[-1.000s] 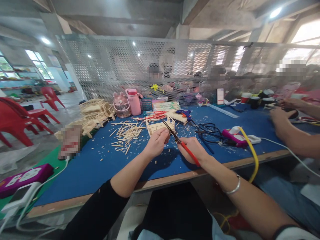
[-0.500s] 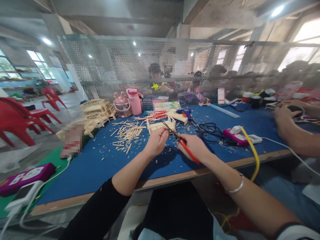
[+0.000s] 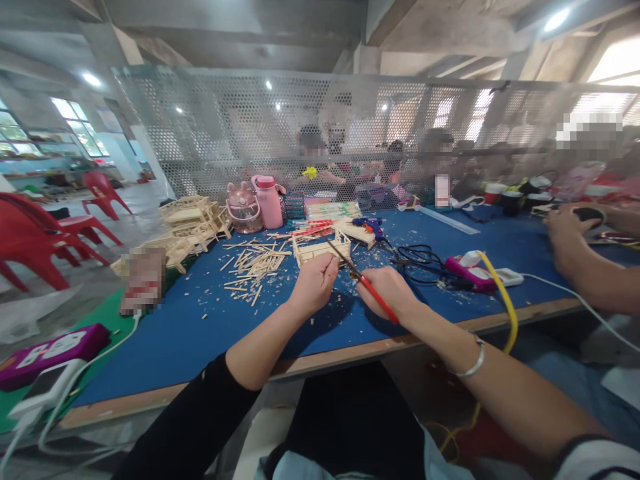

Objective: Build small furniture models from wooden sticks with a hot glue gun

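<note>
Holding red-handled scissors [image 3: 370, 289] in R grip [image 3: 387, 287], closed round the handles, just above blue surface [image 3: 210, 353] near its front edge. Pinching w/ L grip [image 3: 316, 280] — thumb & fingers closed together, right beside the blades, on their L. Can't make out any item in that pinch; too small/hidden. Running diagonally w/ long axis from R palm away & up to L, tips pointing past L grip twd wooden stick frame [image 3: 316, 251]. Nearest the blades = L grip; at handle end = R grip. Can't tell blade gap from this angle. Seen just behind L grip, partly hidden by it — same frame. L of frame, approx level w/ it: pile of loose wooden sticks [image 3: 257, 265], lying every which way. Back R of frame: blue glue gun [image 3: 373, 224]. Far L: stacked small wooden models [image 3: 193, 220].
</note>
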Motion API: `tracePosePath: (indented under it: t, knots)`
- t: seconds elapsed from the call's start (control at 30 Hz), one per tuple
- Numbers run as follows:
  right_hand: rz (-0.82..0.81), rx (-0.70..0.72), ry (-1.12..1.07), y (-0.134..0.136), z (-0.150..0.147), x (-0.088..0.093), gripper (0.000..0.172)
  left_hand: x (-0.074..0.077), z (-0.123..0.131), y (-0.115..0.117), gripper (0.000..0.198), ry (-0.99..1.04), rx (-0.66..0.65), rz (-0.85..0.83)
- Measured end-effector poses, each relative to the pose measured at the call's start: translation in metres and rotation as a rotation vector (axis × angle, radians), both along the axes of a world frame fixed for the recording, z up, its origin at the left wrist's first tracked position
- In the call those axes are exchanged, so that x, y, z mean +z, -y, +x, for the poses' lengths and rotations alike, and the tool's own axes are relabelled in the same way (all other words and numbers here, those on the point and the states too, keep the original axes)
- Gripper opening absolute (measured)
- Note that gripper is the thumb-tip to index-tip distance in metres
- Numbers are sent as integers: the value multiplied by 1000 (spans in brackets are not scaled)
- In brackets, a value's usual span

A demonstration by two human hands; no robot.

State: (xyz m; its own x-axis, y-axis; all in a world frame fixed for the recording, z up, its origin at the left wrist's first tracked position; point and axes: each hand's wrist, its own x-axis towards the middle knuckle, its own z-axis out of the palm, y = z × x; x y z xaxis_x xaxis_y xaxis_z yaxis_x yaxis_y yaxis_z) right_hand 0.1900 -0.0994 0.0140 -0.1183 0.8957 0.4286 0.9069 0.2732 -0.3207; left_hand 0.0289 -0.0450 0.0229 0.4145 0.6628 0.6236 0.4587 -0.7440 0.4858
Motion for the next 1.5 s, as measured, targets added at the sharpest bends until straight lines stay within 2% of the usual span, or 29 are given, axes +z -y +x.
tracePosePath:
  t: [0.13, 0.27, 0.37, 0.5, 0.63, 0.87, 1.27, 1.5]
  knots:
    - [10, 32, -106, -4, 6, 6, 27, 1, 3, 2, 35, 26, -60, -51]
    - [-79, 21, -298, -7, 11, 13, 13, 1, 1, 1, 31, 150, -127, -119]
    - [-111, 93, -374, -8, 13, 11, 22, 1, -2, -1, 28, 208, -165, -146]
    - [-153, 154, -405, -6, 11, 6, 16, 2, -2, -1, 30, 285, -229, -214]
    - [-203, 236, -411, -3, 9, 6, 31, 4, -1, 1, 38, 337, -355, -333]
    - [-219, 392, -383, 3, 7, 10, 44, 4, -3, 0, 37, 273, -313, -322]
    - [-190, 399, -422, 5, 5, 3, 55, 1, -3, -1, 36, 289, -302, -299]
    - [-194, 423, -394, 4, 8, 2, 53, 3, -3, 1, 34, 256, -270, -280]
